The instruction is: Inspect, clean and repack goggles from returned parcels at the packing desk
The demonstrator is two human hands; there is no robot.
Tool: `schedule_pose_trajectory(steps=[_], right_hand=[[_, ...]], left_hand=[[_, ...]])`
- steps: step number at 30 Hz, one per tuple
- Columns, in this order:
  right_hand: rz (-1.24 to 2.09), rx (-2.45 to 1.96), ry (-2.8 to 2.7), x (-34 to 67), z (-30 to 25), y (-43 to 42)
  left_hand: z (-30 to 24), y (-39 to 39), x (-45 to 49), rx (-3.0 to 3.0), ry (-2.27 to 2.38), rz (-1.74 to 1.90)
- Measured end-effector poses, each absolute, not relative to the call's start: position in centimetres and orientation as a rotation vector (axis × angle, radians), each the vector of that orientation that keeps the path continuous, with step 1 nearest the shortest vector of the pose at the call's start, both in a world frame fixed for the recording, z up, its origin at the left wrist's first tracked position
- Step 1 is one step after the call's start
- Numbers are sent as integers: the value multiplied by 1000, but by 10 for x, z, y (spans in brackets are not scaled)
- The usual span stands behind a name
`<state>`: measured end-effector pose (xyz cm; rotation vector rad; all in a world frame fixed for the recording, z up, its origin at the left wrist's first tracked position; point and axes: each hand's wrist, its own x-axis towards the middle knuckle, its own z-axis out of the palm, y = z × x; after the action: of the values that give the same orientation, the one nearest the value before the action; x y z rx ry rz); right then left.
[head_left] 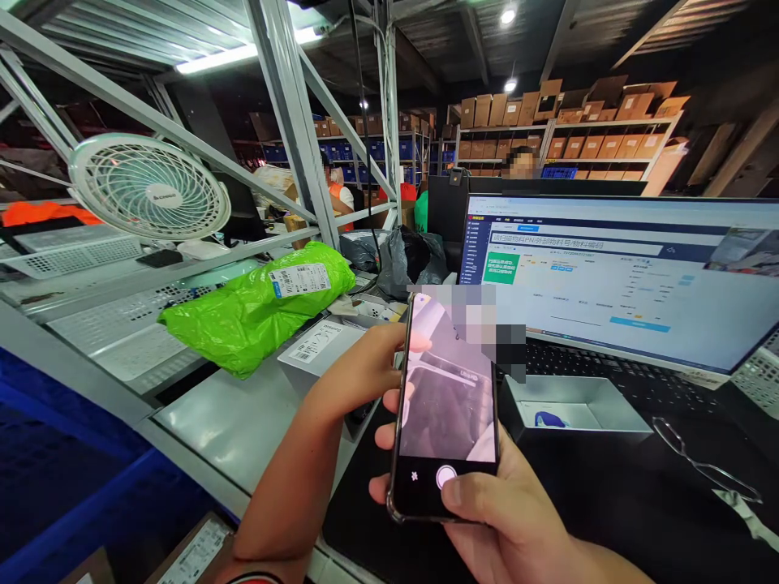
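My right hand (505, 495) is closed around a smartphone (450, 397) held upright, its thumb over the round shutter button. Fingertips wrap the phone's left edge. Its camera screen shows a dark, flat, shiny object marked "Ultra HD", with fingers at its edge. Behind the phone reaches my left hand (386, 353); its fingers are largely hidden, and what they grip cannot be made out directly. A grey box with a white label (320, 349) stands just beyond my left wrist. Right of the phone sits an open grey box (575, 434) with a small blue item inside.
A monitor (608, 276) and black keyboard (548, 357) stand behind the open box. Eyeglasses (699, 466) lie at right. At left are a bright green parcel (256, 312), a fan (152, 191) and a metal shelf frame (292, 113). Two people are farther back.
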<state>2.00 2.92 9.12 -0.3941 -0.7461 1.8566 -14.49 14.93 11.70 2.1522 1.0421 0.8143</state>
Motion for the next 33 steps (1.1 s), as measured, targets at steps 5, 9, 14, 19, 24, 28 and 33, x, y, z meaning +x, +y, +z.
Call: schedule_pose_trajectory(steps=[5, 9, 14, 19, 24, 28, 33], right_hand=[[1854, -389, -730, 19, 92, 29], [1853, -407, -739, 19, 92, 29], [1846, -436, -751, 20, 92, 29], [1844, -439, -750, 20, 92, 29], [1861, -427, -750, 20, 90, 31], [1861, -417, -747, 20, 87, 32], [1855, -409, -753, 19, 87, 31]], left_hand=[[116, 150, -145, 2174, 1038, 814], [116, 150, -145, 2152, 1039, 812], [116, 150, -145, 2153, 1010, 812], [116, 150, -145, 2127, 1013, 818], [113, 151, -146, 2085, 1029, 804], [111, 151, -147, 2055, 1042, 818], [115, 149, -144, 2097, 997, 822]])
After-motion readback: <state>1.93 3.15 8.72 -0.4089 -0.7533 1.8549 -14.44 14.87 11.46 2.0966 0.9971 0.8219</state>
